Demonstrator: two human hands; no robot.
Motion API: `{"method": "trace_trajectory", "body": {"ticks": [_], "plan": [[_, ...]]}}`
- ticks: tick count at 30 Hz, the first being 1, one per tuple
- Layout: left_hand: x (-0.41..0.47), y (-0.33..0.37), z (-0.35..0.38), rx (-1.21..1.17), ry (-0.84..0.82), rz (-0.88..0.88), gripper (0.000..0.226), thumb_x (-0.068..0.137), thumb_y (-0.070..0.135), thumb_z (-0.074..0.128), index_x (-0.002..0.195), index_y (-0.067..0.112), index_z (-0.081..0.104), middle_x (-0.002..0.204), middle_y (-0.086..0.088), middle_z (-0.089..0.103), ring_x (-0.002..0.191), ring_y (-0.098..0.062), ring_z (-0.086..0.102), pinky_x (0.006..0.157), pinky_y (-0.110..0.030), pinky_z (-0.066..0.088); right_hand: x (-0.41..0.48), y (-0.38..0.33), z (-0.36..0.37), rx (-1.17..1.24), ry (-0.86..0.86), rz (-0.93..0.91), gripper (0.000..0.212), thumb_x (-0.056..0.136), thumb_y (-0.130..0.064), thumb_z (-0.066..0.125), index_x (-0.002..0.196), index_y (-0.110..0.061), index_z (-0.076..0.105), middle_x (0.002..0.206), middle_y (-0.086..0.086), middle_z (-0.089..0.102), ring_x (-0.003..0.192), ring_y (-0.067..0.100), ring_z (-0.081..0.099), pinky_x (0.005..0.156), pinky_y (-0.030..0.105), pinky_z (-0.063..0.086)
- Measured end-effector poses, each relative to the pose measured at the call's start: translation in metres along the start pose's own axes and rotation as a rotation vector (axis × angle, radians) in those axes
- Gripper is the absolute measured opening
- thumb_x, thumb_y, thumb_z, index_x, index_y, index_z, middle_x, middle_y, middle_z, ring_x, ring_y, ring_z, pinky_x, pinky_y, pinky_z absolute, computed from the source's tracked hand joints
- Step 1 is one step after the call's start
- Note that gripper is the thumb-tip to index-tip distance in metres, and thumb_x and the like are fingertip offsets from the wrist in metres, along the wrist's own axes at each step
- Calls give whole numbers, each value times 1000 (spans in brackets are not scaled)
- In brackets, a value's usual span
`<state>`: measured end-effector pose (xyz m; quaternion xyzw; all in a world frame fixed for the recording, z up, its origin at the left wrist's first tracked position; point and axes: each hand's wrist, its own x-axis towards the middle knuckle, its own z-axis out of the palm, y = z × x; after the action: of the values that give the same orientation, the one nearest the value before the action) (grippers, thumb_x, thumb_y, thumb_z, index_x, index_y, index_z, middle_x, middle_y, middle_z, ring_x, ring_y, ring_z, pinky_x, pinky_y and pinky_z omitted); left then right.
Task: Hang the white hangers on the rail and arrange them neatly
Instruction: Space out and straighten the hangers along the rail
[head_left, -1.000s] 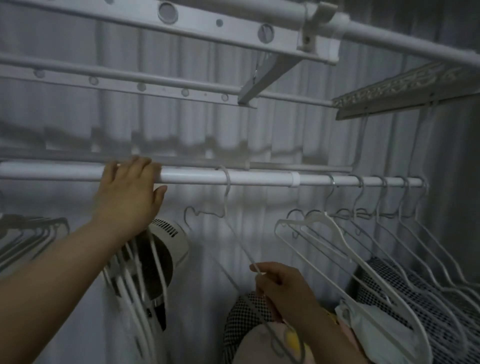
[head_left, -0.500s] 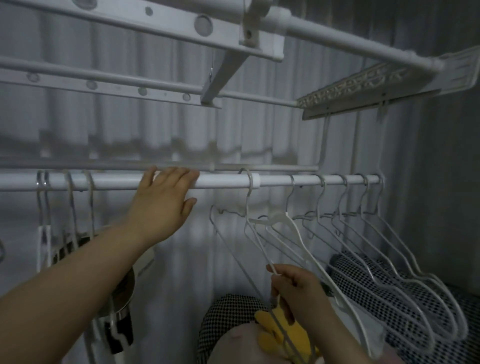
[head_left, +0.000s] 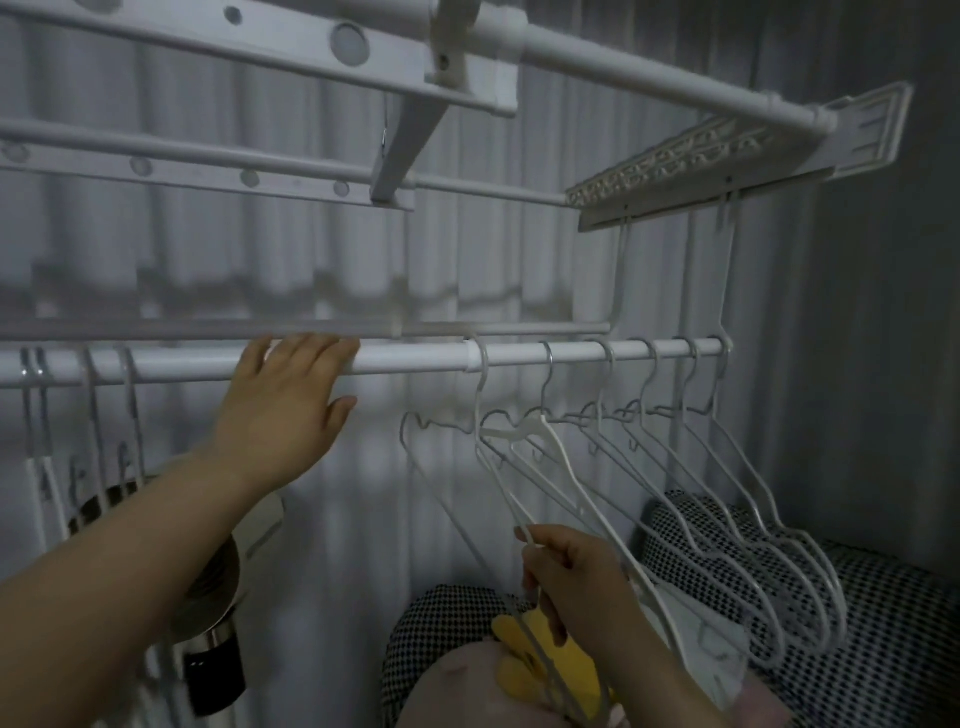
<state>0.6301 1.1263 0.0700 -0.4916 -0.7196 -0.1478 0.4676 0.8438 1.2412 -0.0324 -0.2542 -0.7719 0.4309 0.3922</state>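
A white rail (head_left: 410, 359) runs across the middle of the view. My left hand (head_left: 283, 410) rests on it with fingers curled over the top, left of centre. My right hand (head_left: 571, 582) pinches the lower arm of a white wire hanger (head_left: 480, 415) whose hook sits on the rail at a joint collar. To its right, several white hangers (head_left: 691, 457) hang in a spaced row up to the rail's right end. Several more white hangers (head_left: 88, 415) hang at the far left.
A white drying rack frame (head_left: 467, 73) with bars and a perforated bracket (head_left: 675, 171) sits overhead. Black-and-white checked cushions (head_left: 883, 623) and a yellow item (head_left: 524, 654) lie below. A round fan and a dark bottle (head_left: 215, 670) stand low on the left. Grey curtains hang behind.
The held hanger has slid right along the rail, closer to the hanging row. My left hand has shifted right on the rail. The view has panned, showing hangers at the far left.
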Motion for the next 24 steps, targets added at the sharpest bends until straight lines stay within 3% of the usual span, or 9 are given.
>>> {"method": "trace_trajectory", "body": {"ticks": [2,4,7,9,13,15,18,21,24], "plan": [[0,-1,0,19,-3,-7,55,74,35,36,106,0,62,100,-19,69,86,-36,67,90,-43,32,0,2,-1,-1,13,10,25,92,1,41,98,23,52,66,18,46,30,7,37,41,17,28],[-1,0,0,29,-16,-16,55,73,35,36,106,-1,62,99,-19,69,86,-36,67,89,-47,42,0,4,-1,-2,18,21,24,92,-1,41,95,18,57,65,18,47,31,6,39,42,15,29],[-2,2,-1,18,-25,-27,52,72,33,42,107,-1,62,100,-20,68,88,-37,67,84,-55,46,-1,3,-2,-3,13,35,25,92,-2,42,80,-5,63,55,5,48,29,5,42,42,15,30],[-3,2,0,17,-13,-37,50,70,29,48,108,-1,62,102,-20,68,90,-37,66,86,-54,44,-2,0,-1,-30,13,19,24,92,-2,43,76,-2,61,51,2,48,30,5,43,41,14,29],[-4,0,-1,7,-24,-48,50,72,31,47,108,-1,62,102,-21,68,91,-38,65,87,-55,43,0,-2,4,-111,68,-21,23,90,-3,47,98,14,61,66,29,53,42,7,41,56,23,35],[-4,0,-3,12,-47,-44,56,74,36,38,108,-1,62,102,-21,68,91,-38,66,85,-57,44,0,-2,6,-159,73,-19,24,91,-5,47,104,6,63,61,15,55,51,9,43,63,25,37],[-5,-1,-4,13,-53,-47,59,73,38,36,109,-1,61,103,-21,67,92,-38,65,86,-57,43,-1,-3,6,-206,66,-5,26,91,-8,47,108,3,62,76,23,62,66,20,49,68,29,42],[-5,-1,-3,16,-36,-55,58,73,37,37,110,-1,61,103,-22,67,93,-39,65,87,-58,42,-4,-4,8,-213,46,-17,25,92,-10,47,108,1,63,70,12,64,62,14,51,75,31,48],[-6,-2,-4,5,-35,-55,60,73,39,35,110,-1,60,104,-21,67,93,-39,65,87,-57,42,-3,-5,7,-189,31,-4,25,90,-10,49,104,6,63,84,26,67,73,26,60,84,41,51]]}}
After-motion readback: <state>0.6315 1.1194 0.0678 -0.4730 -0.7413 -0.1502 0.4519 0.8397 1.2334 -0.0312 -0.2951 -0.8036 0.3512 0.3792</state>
